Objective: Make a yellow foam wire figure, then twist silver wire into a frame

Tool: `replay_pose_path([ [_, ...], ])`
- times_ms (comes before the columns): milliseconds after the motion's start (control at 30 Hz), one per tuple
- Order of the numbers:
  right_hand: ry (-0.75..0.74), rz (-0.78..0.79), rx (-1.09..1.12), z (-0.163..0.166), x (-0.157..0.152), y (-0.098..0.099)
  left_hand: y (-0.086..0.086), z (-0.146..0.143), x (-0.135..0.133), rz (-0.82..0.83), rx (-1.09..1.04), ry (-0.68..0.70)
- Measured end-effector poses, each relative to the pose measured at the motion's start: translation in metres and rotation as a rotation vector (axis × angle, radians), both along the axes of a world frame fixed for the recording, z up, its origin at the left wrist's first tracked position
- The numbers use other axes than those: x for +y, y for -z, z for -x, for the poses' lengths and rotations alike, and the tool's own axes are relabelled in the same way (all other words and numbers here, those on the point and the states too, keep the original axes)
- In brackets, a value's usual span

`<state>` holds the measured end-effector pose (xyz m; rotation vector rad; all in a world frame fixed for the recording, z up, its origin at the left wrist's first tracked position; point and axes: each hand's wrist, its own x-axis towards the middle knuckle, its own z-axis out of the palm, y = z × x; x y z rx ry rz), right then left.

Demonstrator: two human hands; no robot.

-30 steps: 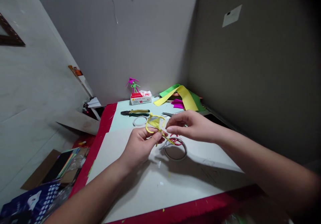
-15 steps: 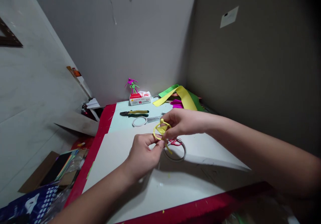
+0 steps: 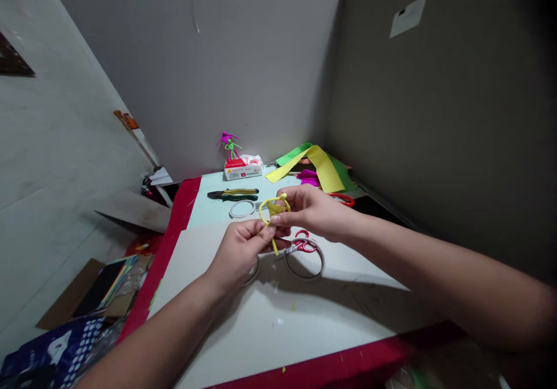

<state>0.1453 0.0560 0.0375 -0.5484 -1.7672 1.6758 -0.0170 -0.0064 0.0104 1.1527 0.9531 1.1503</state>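
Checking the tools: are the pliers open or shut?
Shut: the pliers lie with jaws closed and their yellow-and-green handles together.

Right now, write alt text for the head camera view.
The left hand and right hand pinch a yellow craft piece above a white board. Red scissors lie across a tape roll; pliers and paper strips lie beyond.

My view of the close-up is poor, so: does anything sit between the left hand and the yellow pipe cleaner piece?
Nothing visible does: the left hand touches the yellow pipe cleaner piece directly, and the right hand pinches it from the other side.
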Motion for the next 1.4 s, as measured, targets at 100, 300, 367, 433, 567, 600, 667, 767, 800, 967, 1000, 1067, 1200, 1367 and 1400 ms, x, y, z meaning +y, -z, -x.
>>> replay_pose_path([
  [100,0.06,0.025,0.073,0.007,-0.004,0.007,0.006,-0.002,0.0,-0.055,-0.01,-0.055],
  [300,0.224,0.033,0.127,0.012,-0.007,0.02,0.012,-0.002,0.006,-0.084,0.015,-0.108],
  [367,0.187,0.037,0.106,0.01,-0.003,0.019,0.006,0.001,0.007,-0.058,0.035,-0.062],
  [433,0.161,0.013,0.072,0.006,0.002,0.014,-0.002,0.004,0.008,0.002,0.057,0.011],
  [567,0.223,-0.048,0.047,0.008,0.008,0.005,-0.016,0.005,0.007,0.12,0.083,-0.019],
  [600,0.243,-0.055,0.052,0.011,0.007,0.005,-0.017,0.005,0.006,0.14,0.087,-0.043],
  [667,0.299,-0.078,0.071,0.019,0.005,0.01,-0.016,0.004,0.006,0.17,0.089,-0.089],
  [767,0.386,-0.117,0.109,0.032,0.001,0.022,-0.011,0.005,0.008,0.183,0.078,-0.14],
  [800,0.41,-0.128,0.116,0.035,0.002,0.025,-0.009,0.006,0.009,0.181,0.074,-0.154],
  [967,0.376,-0.133,0.052,0.038,0.012,0.028,-0.006,0.006,0.012,0.175,0.054,-0.193],
  [1000,0.34,-0.129,0.026,0.036,0.014,0.024,-0.006,0.005,0.012,0.173,0.05,-0.196],
  [1067,0.268,-0.123,-0.024,0.029,0.018,0.016,-0.008,0.005,0.011,0.166,0.041,-0.204],
  [1200,0.206,-0.112,-0.081,0.017,0.021,0.004,-0.009,0.004,0.011,0.147,0.023,-0.22],
  [1367,0.26,-0.065,-0.021,0.015,0.014,0.009,-0.007,0.004,0.01,0.096,0.014,-0.263],
  [1400,0.298,-0.055,0.006,0.016,0.01,0.012,-0.006,0.004,0.01,0.068,0.014,-0.282],
])
